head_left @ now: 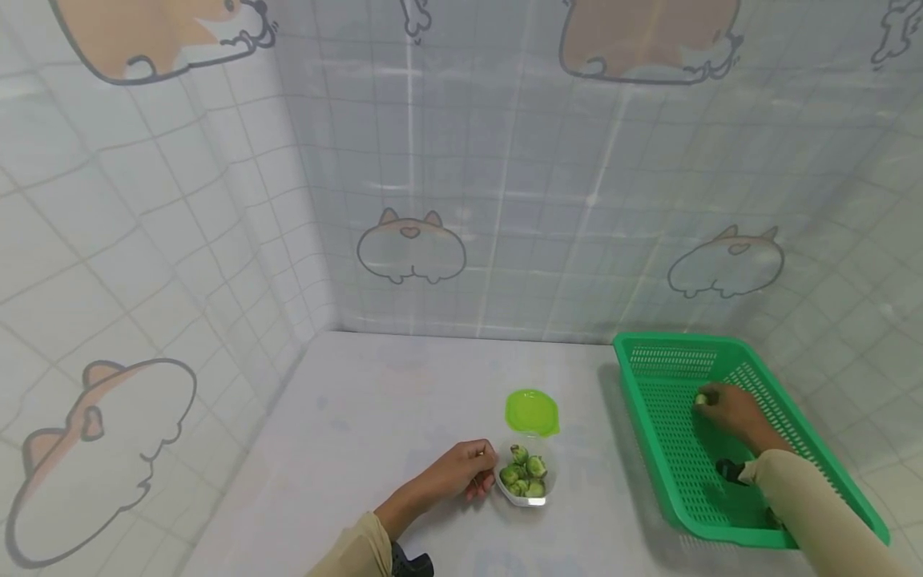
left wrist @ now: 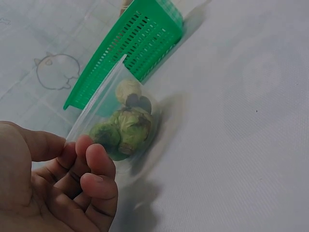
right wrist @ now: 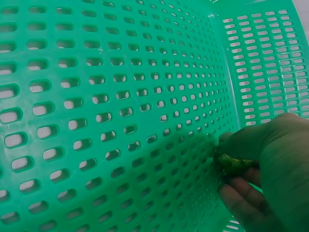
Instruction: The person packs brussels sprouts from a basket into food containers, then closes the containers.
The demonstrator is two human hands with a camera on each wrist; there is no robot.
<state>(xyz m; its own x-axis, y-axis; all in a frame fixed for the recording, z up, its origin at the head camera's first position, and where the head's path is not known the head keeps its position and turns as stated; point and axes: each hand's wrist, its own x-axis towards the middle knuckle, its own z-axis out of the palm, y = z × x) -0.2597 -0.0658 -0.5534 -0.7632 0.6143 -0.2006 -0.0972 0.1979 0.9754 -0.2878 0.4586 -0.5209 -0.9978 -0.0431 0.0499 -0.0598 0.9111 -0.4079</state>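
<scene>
- One sprout [head_left: 700, 399] sits pinched in my right hand [head_left: 737, 417], inside the basket [head_left: 728, 533].
- Holed floor [head_left: 685, 457] runs left — to the wall [head_left: 654, 449].
- My left hand [head_left: 457, 470] pinches the clear tub [head_left: 522, 500].

Head camera looks forward and down over the table [head_left: 360, 401]; close wrist cameras share the green slotted basket [head_left: 678, 465], left seeing outside, right inside.

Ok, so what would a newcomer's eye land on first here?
Probably the bright green basket at right, where the right hand holds a Brussels sprout. Next, nearer the middle, the clear tub of sprouts, its rim pinched by the left hand, a lime-green lid just beyond.
</scene>
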